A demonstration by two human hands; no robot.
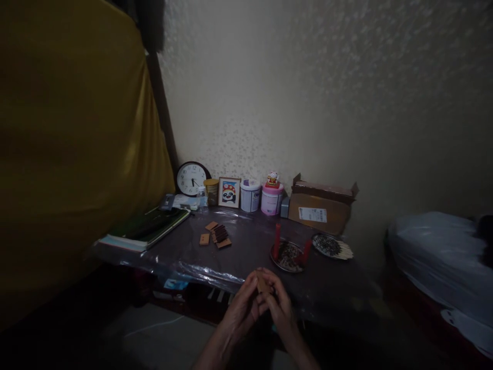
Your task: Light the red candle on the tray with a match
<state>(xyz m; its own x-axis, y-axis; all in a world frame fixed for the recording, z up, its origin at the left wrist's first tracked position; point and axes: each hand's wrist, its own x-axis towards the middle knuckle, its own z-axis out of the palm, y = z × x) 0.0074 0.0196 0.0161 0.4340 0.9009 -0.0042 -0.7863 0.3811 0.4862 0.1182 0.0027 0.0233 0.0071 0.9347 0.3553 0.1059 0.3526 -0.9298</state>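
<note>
Both hands are closed around a small brown matchbox [263,283], held in front of the table's near edge. My left hand [243,304] grips its left side, and my right hand [279,302] has the other side, with the thumb across its lower part. The fingers cover much of it. Beyond the hands, a metal plate [285,268] holds dark bits and red candles: an upright candle [277,240] and a leaning candle [307,252]. To its right, another plate [318,247] carries many matchsticks [342,250], dark at one end. Several matchboxes [220,234] lie left of centre.
A plastic-covered table [246,246] stands against the wall. Along its back are a clock [192,178], a panda picture [229,192], a white tin [250,195], a pink tin [271,199] and a cardboard box [321,205]. Books [148,228] lie at the left beside a yellow curtain [77,128].
</note>
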